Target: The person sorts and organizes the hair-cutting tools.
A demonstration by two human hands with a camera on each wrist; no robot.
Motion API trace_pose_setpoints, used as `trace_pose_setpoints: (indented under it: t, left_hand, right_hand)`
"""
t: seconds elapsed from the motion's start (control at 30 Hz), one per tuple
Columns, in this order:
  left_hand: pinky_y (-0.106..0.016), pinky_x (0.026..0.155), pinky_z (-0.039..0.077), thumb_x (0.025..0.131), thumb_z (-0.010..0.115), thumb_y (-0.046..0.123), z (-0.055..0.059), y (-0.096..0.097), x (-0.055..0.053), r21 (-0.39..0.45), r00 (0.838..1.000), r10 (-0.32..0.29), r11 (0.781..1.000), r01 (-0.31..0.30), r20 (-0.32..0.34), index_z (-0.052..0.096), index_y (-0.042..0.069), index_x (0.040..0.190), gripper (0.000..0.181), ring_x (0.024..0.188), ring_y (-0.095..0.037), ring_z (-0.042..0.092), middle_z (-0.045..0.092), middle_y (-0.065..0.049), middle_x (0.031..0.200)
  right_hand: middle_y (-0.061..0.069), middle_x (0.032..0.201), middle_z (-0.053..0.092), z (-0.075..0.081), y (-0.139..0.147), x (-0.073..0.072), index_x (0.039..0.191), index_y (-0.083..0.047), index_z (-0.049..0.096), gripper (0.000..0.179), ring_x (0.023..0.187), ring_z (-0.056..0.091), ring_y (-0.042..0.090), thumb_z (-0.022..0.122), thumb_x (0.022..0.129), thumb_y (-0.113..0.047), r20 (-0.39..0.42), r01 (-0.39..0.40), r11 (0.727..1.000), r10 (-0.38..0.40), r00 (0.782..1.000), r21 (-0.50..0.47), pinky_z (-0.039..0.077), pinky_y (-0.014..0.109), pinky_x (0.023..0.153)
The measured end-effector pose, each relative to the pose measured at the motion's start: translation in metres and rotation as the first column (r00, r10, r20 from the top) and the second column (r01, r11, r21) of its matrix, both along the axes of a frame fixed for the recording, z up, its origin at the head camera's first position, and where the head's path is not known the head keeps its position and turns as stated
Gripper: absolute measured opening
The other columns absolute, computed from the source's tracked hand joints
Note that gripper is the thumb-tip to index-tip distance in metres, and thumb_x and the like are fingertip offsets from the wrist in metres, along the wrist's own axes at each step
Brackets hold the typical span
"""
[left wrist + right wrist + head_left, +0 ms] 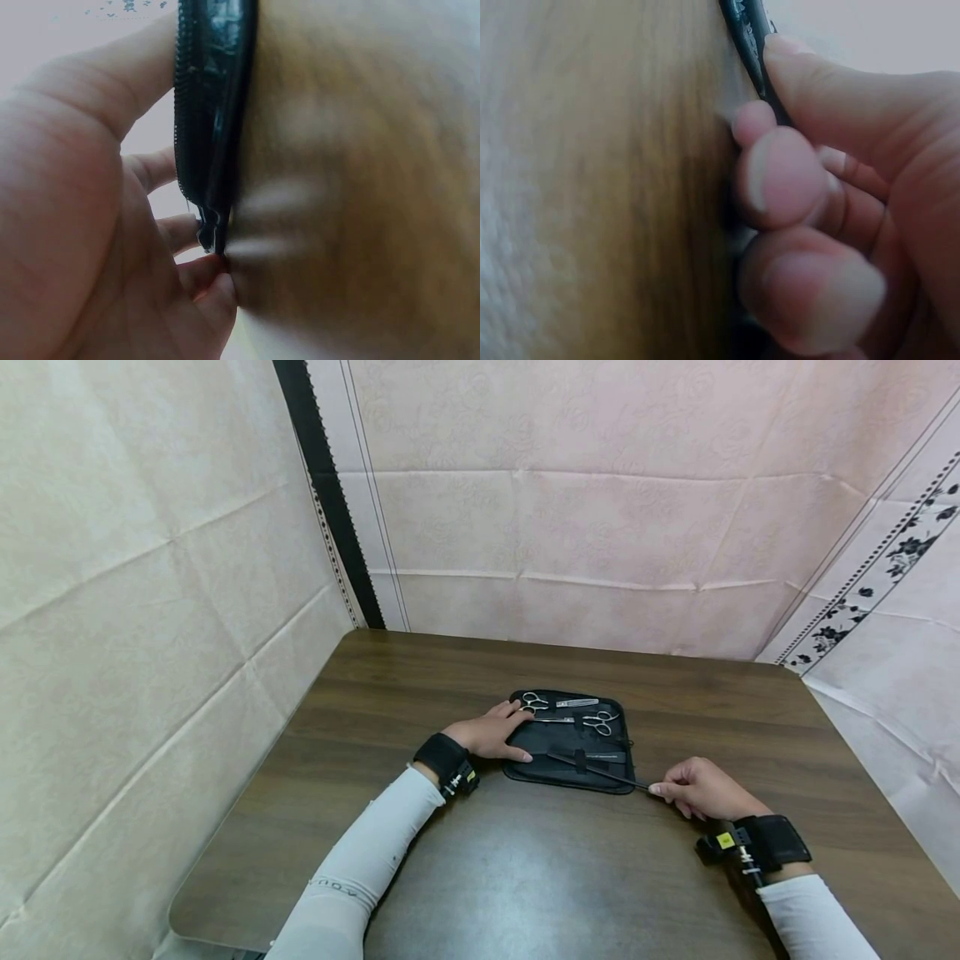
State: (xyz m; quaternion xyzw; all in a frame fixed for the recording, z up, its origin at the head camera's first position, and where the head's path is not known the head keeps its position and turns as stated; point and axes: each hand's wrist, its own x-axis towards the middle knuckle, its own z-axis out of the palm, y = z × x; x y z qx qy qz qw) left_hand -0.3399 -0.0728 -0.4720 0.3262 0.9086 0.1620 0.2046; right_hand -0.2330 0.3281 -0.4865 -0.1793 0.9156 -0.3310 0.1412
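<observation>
A black zip case (551, 774) lies unfolded on the table. Across its left side rests my left hand (491, 735), fingers spread and thumb on the near part; the left wrist view shows its zipped edge (191, 112) beside the palm. My right hand (701, 789) pinches one end of a long thin black tool (611, 774) between thumb and fingers. The tool slants over the case near a small strap; its exact kind is unclear. Farther back in the case lie thinning scissors (577, 702) and a pair of scissors (600, 720). A flat greyish strip (603, 757) lies near the tool.
The brown wooden table (480, 868) extends around the case, with rounded corners. Pale patterned cloth (600, 527) hangs behind it and at both sides. Each wrist wears a black band with a small camera, the right one (772, 842) close to the tabletop.
</observation>
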Motion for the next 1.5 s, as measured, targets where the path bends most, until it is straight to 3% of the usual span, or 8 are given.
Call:
trace_pose_setpoints:
  t: [0.9,1.37,1.5]
  left_hand:
    - [-0.054,0.129,0.020,0.098,0.062,0.060,-0.0063,-0.0016,-0.0024,-0.004,1.000,0.004,1.000,-0.004,-0.002,0.024,0.027,0.166,0.084,0.164,-0.029,-0.001,0.002,-0.009,0.177]
    - [-0.054,0.129,0.020,0.099,0.062,0.059,-0.0002,0.0013,-0.0020,-0.013,1.000,0.010,1.000,-0.010,-0.005,0.025,0.028,0.165,0.083,0.164,-0.029,-0.001,0.002,-0.009,0.177]
    - [-0.054,0.129,0.020,0.099,0.062,0.059,-0.0007,0.0011,-0.0019,-0.008,1.000,0.007,1.000,-0.007,-0.004,0.025,0.027,0.165,0.083,0.164,-0.030,-0.001,0.003,-0.009,0.177]
  right_hand:
    - [-0.007,0.052,0.053,-0.0022,-0.0083,-0.0015,0.064,-0.014,0.062,0.046,0.039,0.046,0.008,0.067,0.101,-0.040,-0.029,-0.001,1.000,0.001,1.000,0.009,0.041,0.028,0.040]
    - [-0.004,0.054,0.057,-0.0009,-0.0072,-0.0051,0.066,-0.014,0.063,0.044,0.043,0.052,0.013,0.069,0.099,-0.042,-0.002,0.094,0.996,-0.094,0.996,-0.005,0.041,0.028,0.041]
    - [-0.001,0.057,0.058,-0.0005,-0.0069,-0.0059,0.074,-0.011,0.066,0.038,0.044,0.052,0.013,0.071,0.098,-0.040,0.029,0.118,0.992,-0.117,0.993,-0.039,0.041,0.027,0.041]
